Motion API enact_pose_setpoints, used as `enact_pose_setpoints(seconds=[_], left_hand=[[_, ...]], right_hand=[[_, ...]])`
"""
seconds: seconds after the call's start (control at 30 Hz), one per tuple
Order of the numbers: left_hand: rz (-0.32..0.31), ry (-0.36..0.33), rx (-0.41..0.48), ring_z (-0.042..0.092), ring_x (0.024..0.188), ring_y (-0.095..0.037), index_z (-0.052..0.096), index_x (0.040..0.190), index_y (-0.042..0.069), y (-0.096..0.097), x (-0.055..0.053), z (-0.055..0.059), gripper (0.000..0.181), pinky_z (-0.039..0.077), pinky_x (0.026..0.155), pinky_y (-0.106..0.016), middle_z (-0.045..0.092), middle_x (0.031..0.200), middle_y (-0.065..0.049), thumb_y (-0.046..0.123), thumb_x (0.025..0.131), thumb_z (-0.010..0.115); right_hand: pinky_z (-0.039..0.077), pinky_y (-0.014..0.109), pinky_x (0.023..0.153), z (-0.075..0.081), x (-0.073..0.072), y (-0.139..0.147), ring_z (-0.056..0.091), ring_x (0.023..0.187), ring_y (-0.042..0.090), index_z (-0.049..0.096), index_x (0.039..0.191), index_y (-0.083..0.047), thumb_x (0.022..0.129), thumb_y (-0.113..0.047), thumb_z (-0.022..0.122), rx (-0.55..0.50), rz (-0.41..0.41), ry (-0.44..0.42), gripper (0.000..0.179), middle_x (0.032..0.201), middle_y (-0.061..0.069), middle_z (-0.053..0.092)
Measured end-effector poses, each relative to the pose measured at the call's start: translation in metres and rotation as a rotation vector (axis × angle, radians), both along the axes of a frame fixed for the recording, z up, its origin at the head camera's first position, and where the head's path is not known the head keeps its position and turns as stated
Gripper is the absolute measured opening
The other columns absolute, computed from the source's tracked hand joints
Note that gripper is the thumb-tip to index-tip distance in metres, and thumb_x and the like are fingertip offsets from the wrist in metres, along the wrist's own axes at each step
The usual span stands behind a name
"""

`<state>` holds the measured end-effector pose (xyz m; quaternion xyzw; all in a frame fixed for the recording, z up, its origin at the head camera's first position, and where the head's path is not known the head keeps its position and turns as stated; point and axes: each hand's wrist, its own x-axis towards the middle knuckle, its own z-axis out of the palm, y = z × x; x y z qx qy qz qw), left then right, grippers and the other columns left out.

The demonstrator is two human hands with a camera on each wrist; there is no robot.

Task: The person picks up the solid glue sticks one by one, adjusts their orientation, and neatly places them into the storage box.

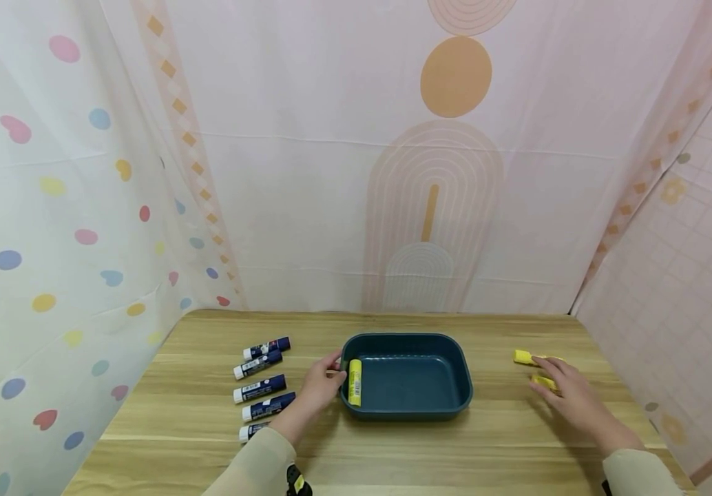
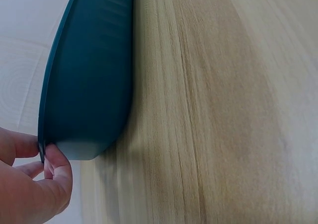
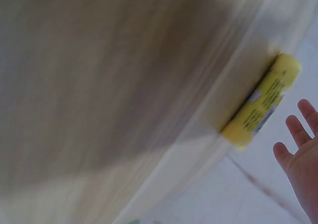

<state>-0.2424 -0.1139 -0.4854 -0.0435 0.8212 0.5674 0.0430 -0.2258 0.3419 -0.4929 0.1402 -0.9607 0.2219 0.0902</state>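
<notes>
My left hand [image 1: 320,386] pinches the left rim of a dark teal plastic bin [image 1: 402,415], thumb and fingers on either side of its wall in the left wrist view [image 2: 89,75]. Inside the bin, along its left end, lies a yellow glue stick [image 1: 354,382]. On the right of the table my right hand [image 1: 569,394] reaches over two more yellow glue sticks, a farther one [image 1: 523,356] and a nearer one [image 1: 544,381], partly covering both. Its fingers are spread beside a yellow glue stick [image 3: 262,102] in the right wrist view, with nothing held.
Several dark blue glue sticks with white ends [image 1: 259,388] lie in a rough column left of the bin; my left forearm partly hides the nearest. The wooden table [image 1: 393,455] ends at a patterned curtain [image 1: 306,207] behind and at the sides.
</notes>
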Motion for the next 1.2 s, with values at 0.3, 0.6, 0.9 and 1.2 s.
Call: enact_pose_setpoints(seconds=[0.3,0.6,0.9,1.2], left_hand=[[-0.002,0.007,-0.001,0.054,0.092,-0.022,0.044,0.14,0.002,0.0,0.001,0.002,0.049,0.049,0.072,-0.027,0.051,0.108,-0.014,-0.001,0.092,0.054],[-0.003,-0.002,-0.005,0.054,0.094,-0.023,0.045,0.14,0.006,-0.001,0.001,0.002,0.047,0.046,0.069,-0.027,0.051,0.111,-0.016,0.001,0.094,0.053],[-0.009,-0.008,-0.011,0.054,0.095,-0.023,0.045,0.14,0.005,0.0,0.001,0.001,0.047,0.048,0.072,-0.029,0.051,0.112,-0.016,0.001,0.094,0.053],[-0.005,-0.004,-0.03,0.055,0.094,-0.023,0.046,0.14,0.006,-0.001,0.0,0.0,0.047,0.048,0.072,-0.029,0.052,0.111,-0.014,0.001,0.093,0.054]], right_hand=[[0.044,0.062,0.082,-0.003,0.002,0.019,0.054,0.106,0.049,0.048,0.135,-0.004,0.081,-0.012,0.073,0.087,0.022,-0.018,0.06,0.122,0.028,0.053],[0.047,0.058,0.081,-0.005,-0.002,0.022,0.056,0.103,0.046,0.054,0.129,-0.003,0.077,-0.001,0.072,0.164,0.009,-0.064,0.055,0.117,0.025,0.057],[0.05,0.053,0.076,-0.009,-0.005,0.025,0.059,0.096,0.042,0.059,0.123,-0.005,0.074,0.01,0.069,0.167,0.026,-0.033,0.053,0.111,0.022,0.059],[0.051,0.052,0.076,-0.008,-0.004,0.022,0.06,0.094,0.038,0.058,0.124,-0.006,0.076,0.009,0.069,0.168,0.025,-0.021,0.052,0.107,0.019,0.06]])
